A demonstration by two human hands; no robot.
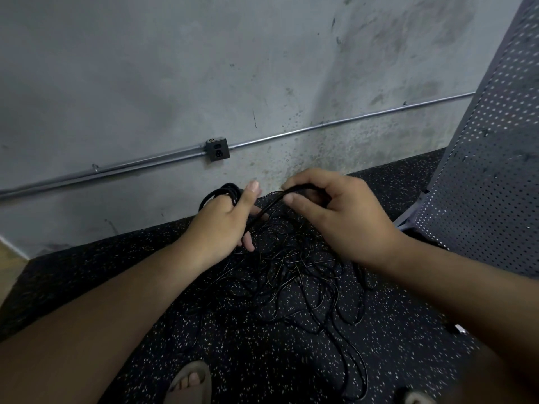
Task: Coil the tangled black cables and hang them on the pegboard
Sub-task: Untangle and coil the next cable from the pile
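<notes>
Cable (pixel 264 210) slants leftward-down from right hand (pixel 338 217), pinched, to left hand (pixel 221 221) gripping coil (pixel 224 190).

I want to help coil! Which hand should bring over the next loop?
Probably the right hand: it pinches the loose cable strand, while the left hand is busy holding the coil.

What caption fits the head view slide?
Left hand holds a small coil of black cable, right hand pinches its strand, above tangled black cables on speckled black rubber flooring.
</notes>
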